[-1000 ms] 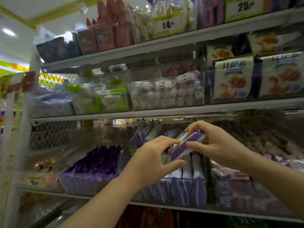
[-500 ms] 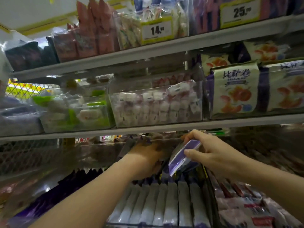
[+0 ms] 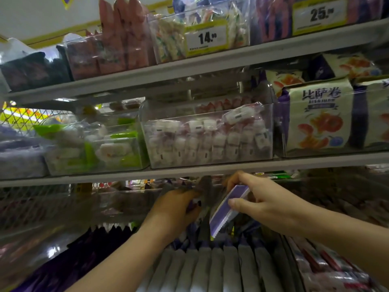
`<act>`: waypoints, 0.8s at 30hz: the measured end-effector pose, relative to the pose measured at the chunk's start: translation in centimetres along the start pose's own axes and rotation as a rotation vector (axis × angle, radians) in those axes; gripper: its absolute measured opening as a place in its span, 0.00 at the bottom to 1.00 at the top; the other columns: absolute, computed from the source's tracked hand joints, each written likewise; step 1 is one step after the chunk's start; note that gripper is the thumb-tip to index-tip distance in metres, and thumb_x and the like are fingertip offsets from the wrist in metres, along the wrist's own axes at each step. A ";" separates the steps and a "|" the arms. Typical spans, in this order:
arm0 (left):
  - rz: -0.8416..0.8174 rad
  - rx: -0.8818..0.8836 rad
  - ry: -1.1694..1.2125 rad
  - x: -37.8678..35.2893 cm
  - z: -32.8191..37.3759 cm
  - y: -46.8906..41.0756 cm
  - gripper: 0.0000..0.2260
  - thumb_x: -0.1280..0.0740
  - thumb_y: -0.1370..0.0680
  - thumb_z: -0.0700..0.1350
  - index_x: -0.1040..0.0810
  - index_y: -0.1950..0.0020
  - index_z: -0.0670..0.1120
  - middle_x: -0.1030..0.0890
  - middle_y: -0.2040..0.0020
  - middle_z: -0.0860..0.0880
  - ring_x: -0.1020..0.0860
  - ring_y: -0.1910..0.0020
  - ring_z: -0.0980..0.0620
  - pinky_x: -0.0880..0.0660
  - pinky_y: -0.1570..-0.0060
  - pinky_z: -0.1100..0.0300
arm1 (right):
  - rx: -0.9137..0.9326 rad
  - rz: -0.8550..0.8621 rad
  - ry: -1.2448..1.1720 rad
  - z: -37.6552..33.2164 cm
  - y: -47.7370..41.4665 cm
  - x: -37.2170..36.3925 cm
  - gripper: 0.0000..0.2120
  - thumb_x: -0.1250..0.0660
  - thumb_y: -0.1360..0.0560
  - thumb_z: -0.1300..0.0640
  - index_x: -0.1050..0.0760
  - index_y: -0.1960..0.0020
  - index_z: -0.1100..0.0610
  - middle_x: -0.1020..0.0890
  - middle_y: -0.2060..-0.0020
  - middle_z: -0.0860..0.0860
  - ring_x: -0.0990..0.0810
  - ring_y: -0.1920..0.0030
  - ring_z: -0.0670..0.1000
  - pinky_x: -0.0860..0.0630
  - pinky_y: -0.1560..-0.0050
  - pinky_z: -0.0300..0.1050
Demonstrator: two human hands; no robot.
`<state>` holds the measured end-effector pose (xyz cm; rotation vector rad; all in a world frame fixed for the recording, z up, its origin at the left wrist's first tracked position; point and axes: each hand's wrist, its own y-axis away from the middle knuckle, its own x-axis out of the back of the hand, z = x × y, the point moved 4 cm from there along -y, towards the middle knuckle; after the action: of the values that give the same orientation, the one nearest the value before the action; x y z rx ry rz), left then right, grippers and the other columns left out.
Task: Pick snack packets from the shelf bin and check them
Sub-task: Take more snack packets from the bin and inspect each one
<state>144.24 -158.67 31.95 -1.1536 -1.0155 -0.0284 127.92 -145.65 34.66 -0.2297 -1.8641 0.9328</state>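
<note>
Metal store shelving fills the view in three tiers, under a pale ceiling at the far upper left. Wire mesh [image 3: 31, 116] closes the left end. The top shelf [image 3: 210, 57] and the middle shelf [image 3: 210, 168] run left to right as grey lips. The gap under the middle shelf is shallow, and both hands work just below its edge.

On the top shelf, pink packets [image 3: 117, 39] stand upright. To their right are clear tubs with yellow price tags reading 14 [image 3: 207, 37] and 25 [image 3: 320, 14].

On the middle shelf, a clear bin [image 3: 160, 123] holds small white wrapped sweets, heaped to its rim. A left bin [image 3: 134, 163] holds green-and-white packs. To the right, large pale bags [image 3: 317, 116] printed with tomatoes stand behind a clear front.

On the low tier, grey packets [image 3: 210, 268] stand on edge in a tight row, running from near to far. Dark purple packs [image 3: 90, 245] lie to the left of them and red-and-white packs [image 3: 320, 268] to the right.

The right hand [image 3: 263, 203] pinches a purple packet [image 3: 229, 209] between thumb and fingers. The packet is tilted and raised above the far end of the grey row.

The left hand [image 3: 174, 209] reaches deep into the far end of the same row. Its fingers are bent among dark packets there, but shadow hides whether they grip one.
</note>
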 end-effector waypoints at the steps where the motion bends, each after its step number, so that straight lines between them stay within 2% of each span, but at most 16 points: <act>1: 0.054 0.026 0.030 0.2 -0.5 0.4 0.17 0.32 0.23 0.50 0.24 0.34 0.57 0.20 0.42 0.52 0.23 0.55 0.53 0.29 0.54 0.63 | 0.001 -0.017 0.010 -0.2 -0.1 -0.3 0.03 0.34 0.24 0.49 0.28 0.53 0.43 0.18 0.57 0.47 0.21 0.58 0.42 0.23 0.57 0.40; 3: 0.104 0.054 0.041 0.0 -1.2 1.1 0.18 0.31 0.24 0.51 0.24 0.33 0.57 0.22 0.39 0.51 0.21 0.50 0.50 0.29 0.50 0.61 | 0.004 -0.044 0.037 -0.4 -0.8 -0.9 0.03 0.34 0.24 0.49 0.28 0.52 0.44 0.19 0.58 0.48 0.21 0.59 0.41 0.22 0.57 0.41; 5: 0.121 0.070 0.040 -0.5 -1.2 1.6 0.19 0.30 0.24 0.51 0.24 0.34 0.57 0.23 0.35 0.50 0.22 0.42 0.47 0.28 0.43 0.57 | -0.009 -0.087 0.060 -0.4 -1.8 -1.5 0.03 0.35 0.23 0.50 0.28 0.50 0.45 0.21 0.60 0.47 0.23 0.62 0.41 0.25 0.62 0.37; 7: 0.173 0.014 0.046 -0.6 -0.7 2.0 0.18 0.28 0.26 0.48 0.21 0.35 0.54 0.22 0.35 0.47 0.24 0.37 0.44 0.29 0.36 0.51 | -0.058 -0.162 0.068 0.0 -3.0 -2.4 0.04 0.36 0.23 0.49 0.28 0.49 0.44 0.22 0.58 0.45 0.24 0.59 0.41 0.25 0.58 0.38; 8: 0.196 -0.008 0.042 -0.5 -0.5 2.1 0.18 0.27 0.26 0.47 0.21 0.36 0.52 0.21 0.36 0.46 0.24 0.37 0.43 0.29 0.35 0.48 | -0.073 -0.196 0.080 0.2 -3.5 -2.8 0.05 0.37 0.23 0.49 0.28 0.48 0.44 0.23 0.57 0.42 0.24 0.57 0.41 0.26 0.57 0.39; 10: 0.226 -0.016 0.046 -0.5 -0.5 2.2 0.18 0.27 0.27 0.46 0.20 0.37 0.52 0.19 0.39 0.46 0.23 0.38 0.43 0.29 0.35 0.45 | -0.069 -0.220 0.138 0.6 -4.5 -3.6 0.05 0.38 0.23 0.50 0.28 0.47 0.44 0.26 0.60 0.38 0.27 0.61 0.35 0.32 0.62 0.31; 12: 0.244 -0.009 0.060 -0.5 -0.6 2.2 0.17 0.28 0.27 0.46 0.19 0.38 0.52 0.19 0.39 0.46 0.23 0.39 0.44 0.29 0.36 0.45 | -0.051 -0.240 0.240 0.8 -5.1 -4.4 0.08 0.38 0.23 0.50 0.27 0.44 0.47 0.27 0.59 0.37 0.28 0.61 0.35 0.34 0.64 0.30; 13: 0.258 -0.013 0.067 -0.5 -0.6 2.2 0.16 0.27 0.27 0.46 0.19 0.39 0.51 0.19 0.40 0.46 0.22 0.40 0.43 0.28 0.37 0.44 | -0.040 -0.264 0.296 1.0 -5.4 -4.9 0.11 0.38 0.23 0.50 0.27 0.41 0.49 0.24 0.54 0.38 0.26 0.57 0.37 0.30 0.59 0.32; 14: 0.270 -0.017 0.073 -0.6 -0.7 2.2 0.16 0.27 0.27 0.46 0.19 0.40 0.51 0.18 0.40 0.45 0.21 0.41 0.43 0.26 0.39 0.44 | -0.015 -0.294 0.364 1.1 -5.5 -5.5 0.14 0.38 0.23 0.51 0.27 0.39 0.51 0.22 0.47 0.43 0.24 0.50 0.43 0.26 0.51 0.39; 16: 0.266 0.008 0.073 -0.7 -0.9 2.1 0.16 0.27 0.27 0.48 0.19 0.39 0.51 0.19 0.40 0.45 0.21 0.41 0.42 0.26 0.39 0.44 | 0.067 -0.370 0.514 1.1 -5.6 -7.1 0.15 0.39 0.24 0.55 0.26 0.38 0.55 0.22 0.41 0.53 0.23 0.43 0.53 0.27 0.41 0.49; 18: 0.264 0.023 0.081 -0.8 -1.2 2.0 0.17 0.28 0.26 0.49 0.20 0.38 0.51 0.19 0.39 0.45 0.22 0.40 0.42 0.26 0.39 0.45 | 0.097 -0.421 0.569 1.3 -5.6 -8.1 0.15 0.40 0.23 0.57 0.26 0.38 0.57 0.22 0.39 0.56 0.24 0.40 0.56 0.29 0.39 0.50; 22: 0.219 0.066 0.072 -1.1 -1.6 1.9 0.18 0.32 0.24 0.53 0.23 0.34 0.55 0.23 0.33 0.49 0.25 0.36 0.46 0.29 0.36 0.51 | 0.078 -0.413 0.601 1.7 -5.3 -8.1 0.20 0.40 0.22 0.56 0.31 0.30 0.54 0.30 0.29 0.53 0.32 0.30 0.54 0.37 0.30 0.47; 24: 0.203 0.075 0.067 -1.2 -1.6 1.8 0.18 0.32 0.23 0.53 0.25 0.33 0.56 0.24 0.32 0.49 0.26 0.35 0.47 0.29 0.36 0.52 | 0.019 -0.445 0.642 2.2 -4.6 -8.4 0.23 0.40 0.21 0.55 0.35 0.27 0.52 0.33 0.27 0.53 0.33 0.29 0.55 0.36 0.30 0.45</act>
<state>145.47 -159.62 29.74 -1.1747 -0.8301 0.1312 131.28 -154.33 31.48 -0.0789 -1.2361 0.4865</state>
